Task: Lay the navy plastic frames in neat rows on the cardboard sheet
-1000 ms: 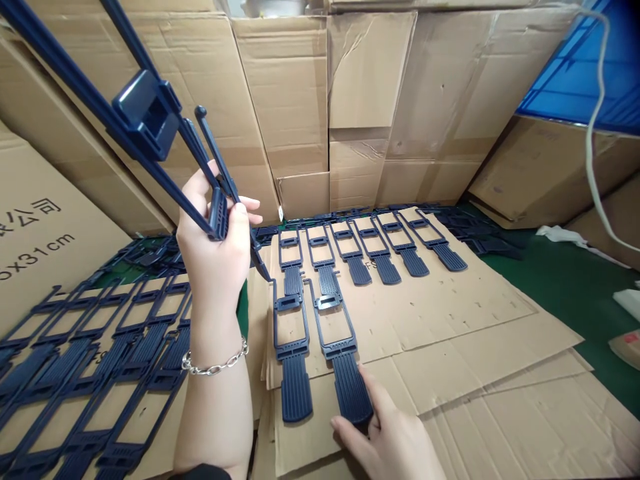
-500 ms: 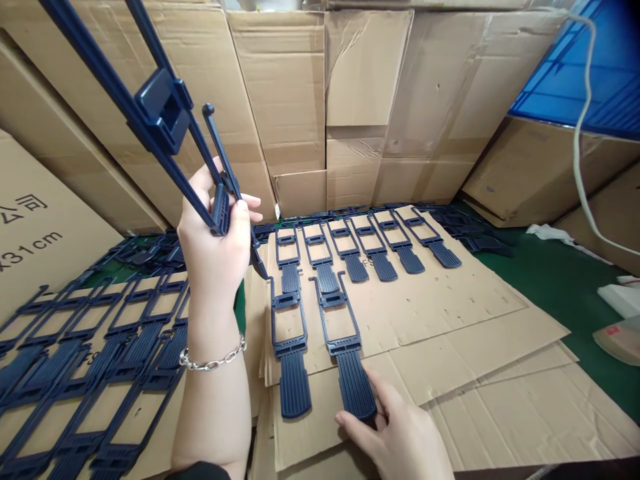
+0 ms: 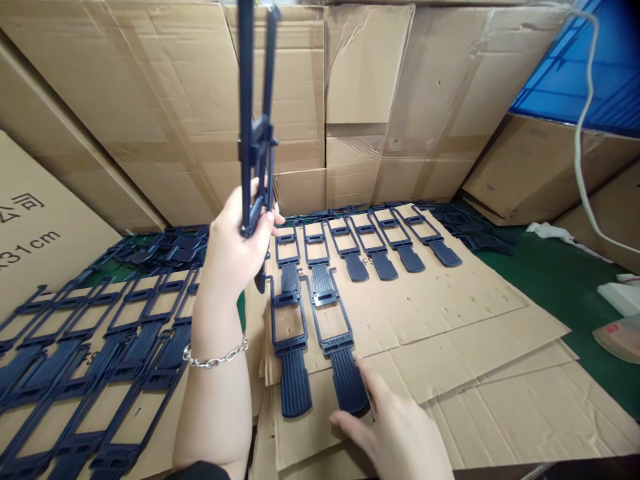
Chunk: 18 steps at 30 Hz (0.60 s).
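My left hand (image 3: 235, 250) is raised and closed around the lower end of a bundle of dark blue plastic frame parts (image 3: 255, 127), which stands nearly upright in front of the boxes. A chain bracelet (image 3: 215, 357) hangs on that wrist. My right hand (image 3: 395, 433) lies low on the cardboard sheet (image 3: 450, 313), thumb and fingers touching the ribbed paddle end of a blue part (image 3: 335, 340) laid flat there. A second such part (image 3: 290, 347) lies just left of it. Behind them a row of several like parts (image 3: 370, 247) lies side by side.
Many more blue parts (image 3: 90, 360) cover cardboard on the left. Flattened brown boxes (image 3: 360, 100) form a wall behind. A box with printed characters (image 3: 35, 227) stands far left. At right are green floor (image 3: 570, 287), a blue crate (image 3: 585, 67), a white cable (image 3: 580, 160) and small packets (image 3: 620, 313).
The bundle in my left hand swung from leaning up-left to nearly vertical, and the hand moved right. My right hand shifted the flat part slightly left, straighter beside its neighbour.
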{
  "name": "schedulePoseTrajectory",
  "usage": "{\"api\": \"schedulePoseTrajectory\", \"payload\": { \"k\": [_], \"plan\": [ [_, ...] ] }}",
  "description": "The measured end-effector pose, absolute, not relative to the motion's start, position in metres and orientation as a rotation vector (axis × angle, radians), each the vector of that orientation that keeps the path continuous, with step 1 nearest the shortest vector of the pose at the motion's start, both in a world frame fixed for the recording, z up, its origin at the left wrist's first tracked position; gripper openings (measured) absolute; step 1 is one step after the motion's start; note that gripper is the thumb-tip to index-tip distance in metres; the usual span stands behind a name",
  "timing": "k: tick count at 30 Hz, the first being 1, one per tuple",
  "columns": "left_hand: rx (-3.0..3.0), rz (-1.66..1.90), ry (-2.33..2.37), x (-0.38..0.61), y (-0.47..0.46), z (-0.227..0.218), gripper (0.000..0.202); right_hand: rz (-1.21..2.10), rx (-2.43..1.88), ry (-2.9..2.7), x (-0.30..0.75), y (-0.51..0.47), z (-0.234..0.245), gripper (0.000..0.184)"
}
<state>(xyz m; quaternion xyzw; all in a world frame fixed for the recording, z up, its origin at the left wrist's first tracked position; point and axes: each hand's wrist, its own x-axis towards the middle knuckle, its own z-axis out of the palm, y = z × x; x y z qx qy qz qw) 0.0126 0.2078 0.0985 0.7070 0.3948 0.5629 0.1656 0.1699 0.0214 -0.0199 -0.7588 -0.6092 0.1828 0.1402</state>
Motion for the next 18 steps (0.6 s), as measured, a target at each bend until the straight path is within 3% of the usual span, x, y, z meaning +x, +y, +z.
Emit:
{"api": "schedulePoseTrajectory", "payload": {
  "k": [3, 7, 10, 14, 18],
  "plan": [
    [1.786, 1.388, 1.02, 0.012, 0.206, 0.1, 0.038, 0.6, -2.106, -1.649, 0.172, 0.02, -0.017, 0.057],
    [1.569, 1.129, 0.812, 0.012, 0.19, 0.11, 0.04, 0.784, -1.813, -1.43, 0.178, 0.019, -0.013, 0.04],
    [1.534, 1.092, 0.698, 0.016, 0.176, 0.117, 0.043, 0.736, -1.579, -1.403, 0.172, 0.021, -0.008, 0.038],
    [1.494, 1.161, 0.525, 0.021, 0.164, 0.12, 0.043, 0.601, -1.337, -1.516, 0.153, 0.028, -0.004, 0.059],
    [1.483, 1.13, 0.564, 0.02, 0.157, 0.117, 0.059, 0.565, -1.228, -1.488, 0.137, 0.036, 0.001, 0.075]
  ]
}}
